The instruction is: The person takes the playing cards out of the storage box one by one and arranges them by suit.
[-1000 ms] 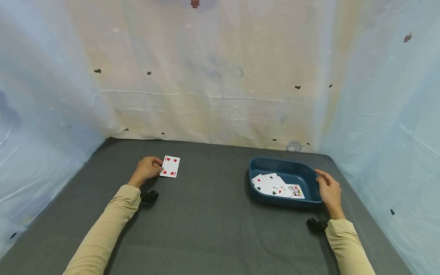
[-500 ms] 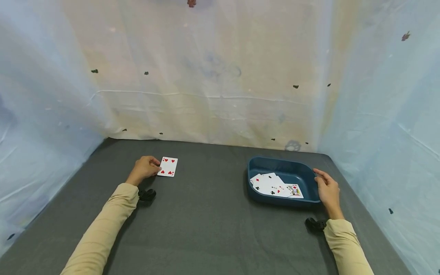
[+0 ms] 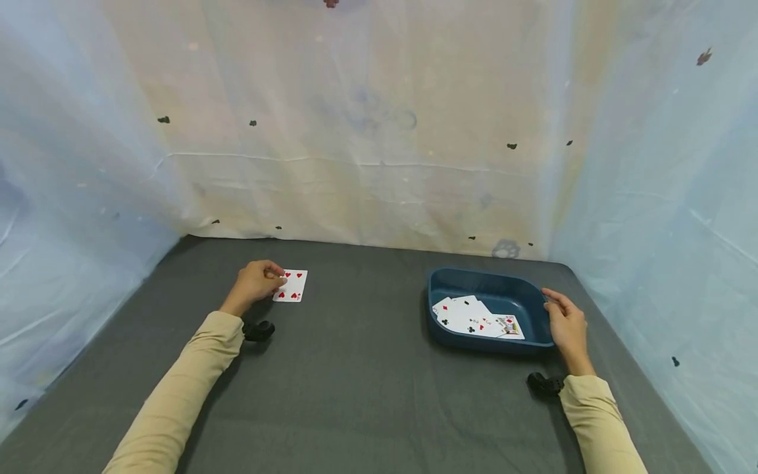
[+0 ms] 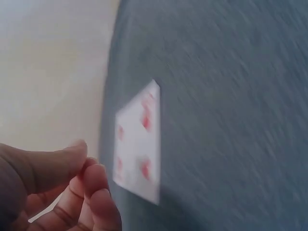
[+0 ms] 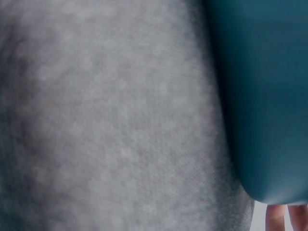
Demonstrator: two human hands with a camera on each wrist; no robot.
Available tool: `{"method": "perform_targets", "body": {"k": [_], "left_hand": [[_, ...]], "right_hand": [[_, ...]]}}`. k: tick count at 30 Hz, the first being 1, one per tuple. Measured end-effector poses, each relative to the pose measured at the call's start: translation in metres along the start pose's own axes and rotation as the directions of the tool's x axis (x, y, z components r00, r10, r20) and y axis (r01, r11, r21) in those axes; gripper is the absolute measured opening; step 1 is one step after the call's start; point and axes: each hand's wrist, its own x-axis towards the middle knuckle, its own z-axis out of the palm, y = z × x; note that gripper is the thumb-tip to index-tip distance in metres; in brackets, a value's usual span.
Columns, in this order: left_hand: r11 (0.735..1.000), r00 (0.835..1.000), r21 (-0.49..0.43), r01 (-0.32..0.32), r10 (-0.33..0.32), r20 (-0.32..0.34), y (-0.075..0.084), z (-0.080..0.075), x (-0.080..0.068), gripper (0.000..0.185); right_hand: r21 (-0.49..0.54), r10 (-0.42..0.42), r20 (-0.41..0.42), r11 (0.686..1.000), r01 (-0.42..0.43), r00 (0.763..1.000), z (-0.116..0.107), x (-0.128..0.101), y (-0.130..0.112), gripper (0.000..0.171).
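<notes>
On the grey cloth at left lies a four of hearts playing card (image 3: 296,287), face up. My left hand (image 3: 252,286) is just over its left edge and covers part of that side in the head view. In the left wrist view the thumb and curled fingers (image 4: 96,179) come close together, with the card (image 4: 137,144) apart from them. To the right, my right hand (image 3: 570,332) holds the right end of a dark blue tray (image 3: 521,304) by its rim. Several overlapping playing cards (image 3: 468,321) lie in it, a king of diamonds among them.
Grey cloth (image 3: 355,342) spreads between the card and the tray. A pale fabric wall (image 3: 367,191) rises at the back, and bluish sheets (image 3: 663,217) hang at the sides. A black wrist device (image 3: 258,331) sits at each cuff.
My left hand has come off the four of hearts, rising a little and shifting right over it, while the card stays down. The right hand stays on the tray.
</notes>
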Motion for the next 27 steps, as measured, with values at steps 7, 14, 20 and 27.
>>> {"method": "perform_targets", "body": {"k": [7, 14, 20, 27], "left_hand": [[0.993, 0.994, -0.079, -0.093, 0.097, 0.055, 0.024, 0.005, -0.002, 0.026], [0.97, 0.972, -0.156, -0.186, 0.205, 0.114, 0.049, 0.012, 0.0, 0.028], [0.941, 0.942, -0.238, -0.242, 0.287, 0.176, 0.073, 0.022, 0.003, 0.027], [0.907, 0.897, -0.3, -0.296, 0.371, 0.238, 0.101, 0.036, 0.008, 0.029]], "right_hand": [[0.008, -0.003, -0.01, 1.0, 0.003, 1.0, 0.003, -0.001, 0.001, 0.036], [0.02, -0.011, 0.004, 1.0, 0.011, 1.0, 0.003, 0.0, -0.002, 0.038], [0.014, 0.001, 0.009, 1.0, -0.002, 1.0, 0.002, 0.0, 0.0, 0.038], [-0.004, 0.015, 0.002, 1.0, -0.015, 1.0, 0.002, 0.002, 0.001, 0.038]]}}
